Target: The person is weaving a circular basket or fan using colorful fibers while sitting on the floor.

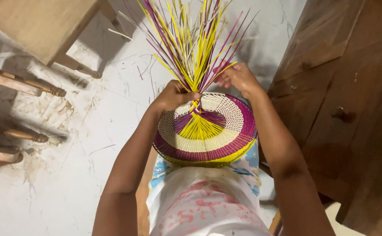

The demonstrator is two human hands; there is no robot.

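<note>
Woven fan (206,140) in both hands

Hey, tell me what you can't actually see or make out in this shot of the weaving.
Head view only:
- Strand tips: cut off by the top edge.
- Left hand: fingertips buried in the strands, grip unclear.
- Right hand: fingertips hidden among the strands.
- Woven disc: underside hidden; near rim sits against the lap.
- Wooden cabinet: cut off by the right edge.
- Stool: cut off at top left.

Pale marbled floor (68,175) with stains and scattered thin straw scraps, dark wooden cabinet (352,87) with a knob (340,113) on the right, light wooden furniture (38,26) and turned legs (25,85) along the left.
</note>
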